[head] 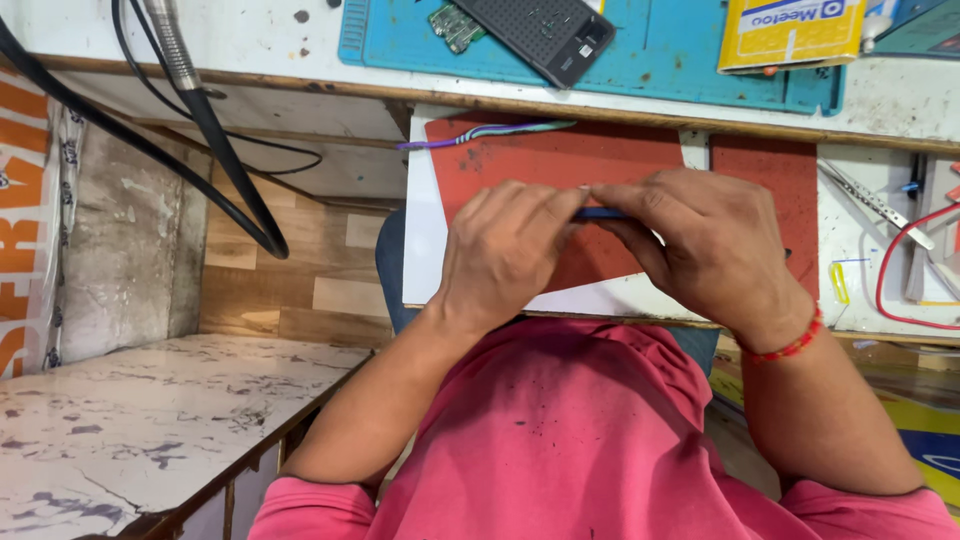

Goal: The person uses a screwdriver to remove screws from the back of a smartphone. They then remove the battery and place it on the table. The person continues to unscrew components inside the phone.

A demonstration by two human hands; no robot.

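The thin blue tool [600, 213] lies crosswise over the red mat [600, 160], long axis left to right, pinched between both hands: left hand [505, 250] fingers closed on one end, right hand [700, 250] gripping the other

hands [510, 250] 2 | red mat [560, 170] 1 | blue mat [680, 60] 1 | yellow box [790, 30] 1

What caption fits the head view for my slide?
Both hands, left and right, pinch a slim blue tool above a red mat on a cluttered workbench.
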